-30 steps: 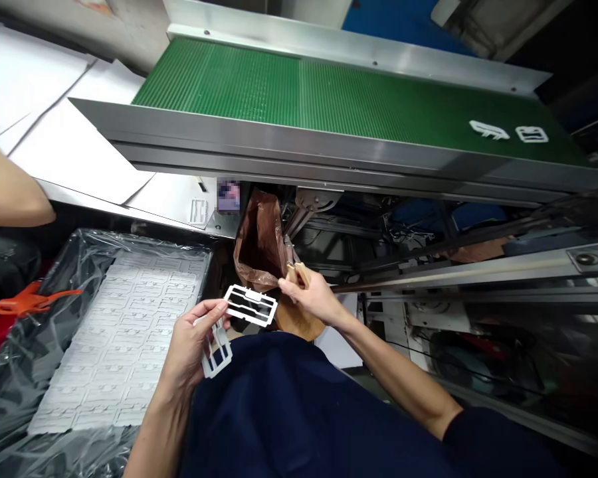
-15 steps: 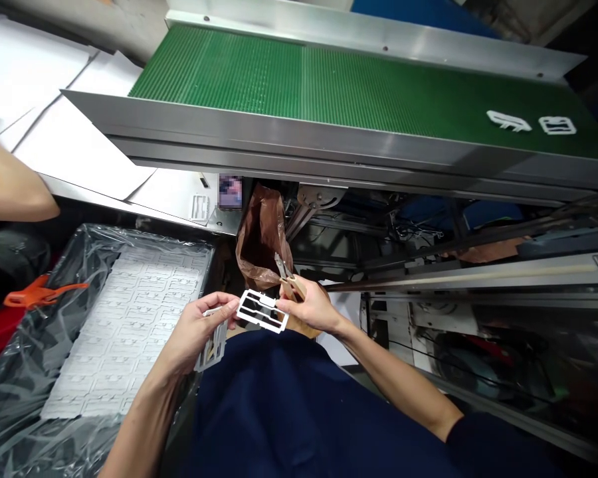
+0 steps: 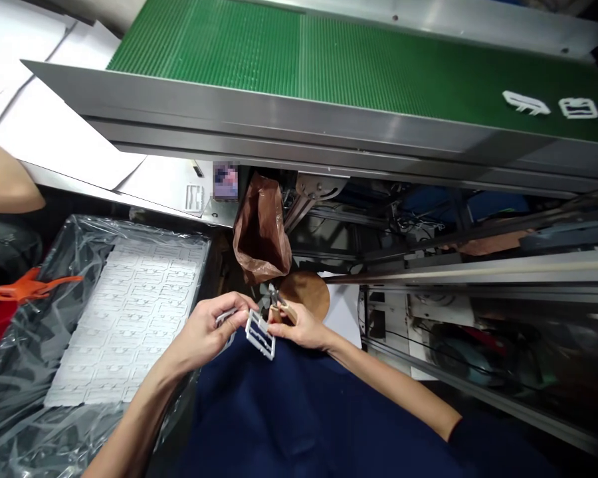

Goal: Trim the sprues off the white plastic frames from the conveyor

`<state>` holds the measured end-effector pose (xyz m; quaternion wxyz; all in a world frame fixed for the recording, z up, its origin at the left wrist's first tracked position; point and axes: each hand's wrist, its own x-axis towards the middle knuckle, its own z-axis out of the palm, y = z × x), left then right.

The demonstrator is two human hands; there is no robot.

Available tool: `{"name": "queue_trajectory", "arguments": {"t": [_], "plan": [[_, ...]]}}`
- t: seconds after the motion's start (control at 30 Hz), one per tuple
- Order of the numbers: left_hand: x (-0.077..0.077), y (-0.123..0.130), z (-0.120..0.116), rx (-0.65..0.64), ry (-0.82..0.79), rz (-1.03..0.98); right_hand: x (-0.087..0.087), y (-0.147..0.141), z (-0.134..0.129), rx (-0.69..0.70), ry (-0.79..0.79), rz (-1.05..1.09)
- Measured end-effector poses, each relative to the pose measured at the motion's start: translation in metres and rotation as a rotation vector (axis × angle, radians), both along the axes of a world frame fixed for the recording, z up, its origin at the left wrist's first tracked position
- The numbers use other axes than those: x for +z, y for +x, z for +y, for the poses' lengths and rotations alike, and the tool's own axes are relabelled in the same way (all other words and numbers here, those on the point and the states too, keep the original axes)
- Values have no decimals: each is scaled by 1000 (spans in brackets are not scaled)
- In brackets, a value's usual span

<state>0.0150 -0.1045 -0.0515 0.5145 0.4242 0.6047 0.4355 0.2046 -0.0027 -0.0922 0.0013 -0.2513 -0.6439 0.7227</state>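
Note:
Closed around white plastic frames, my left hand [image 3: 218, 332] pinches one white frame [image 3: 260, 335] at its upper left corner. Another white frame [image 3: 228, 342] is partly hidden behind the same hand. My right hand [image 3: 299, 327] grips pliers [image 3: 282, 308] with tan handles, their metal jaws pointing up and left. Its thumb and fingertips are at the right edge of the first frame. Both hands are close together above the dark blue clothing.
Left, a plastic-lined bin [image 3: 80, 229] holds rows of white frames beside an orange tool [image 3: 32, 287]. A green conveyor [image 3: 353, 66] carries two white parts. Below it hangs a brown bag [image 3: 262, 232]. Another person's arm [image 3: 7, 179] is at far left.
The held frame has tilted and moved down, and my right hand with the pliers has also lowered. The camera view has shifted, and a round brown surface now shows behind the pliers.

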Motion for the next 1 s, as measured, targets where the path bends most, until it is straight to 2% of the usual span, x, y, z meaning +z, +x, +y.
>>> {"name": "queue_trajectory", "arguments": {"t": [0.07,0.17,0.33,0.47,0.6,0.8,1.0], "plan": [[2,3,-2,-76,-9,1,7,6,-3,57,51,-69],[5,6,-3,-111,-17,25,31,15,10,128,188,-144],[9,5,2,-100,-51,37,77,25,43,337,691,-270],[10,5,5,-129,-57,53,97,20,49,490,964,-359],[9,6,5,-138,-25,71,105,10,49,613,1089,-400],[8,6,5,-256,18,260,112,0,53,726,1185,-392],[8,5,5,-245,14,233,123,-9,56,790,1217,-416]]}}
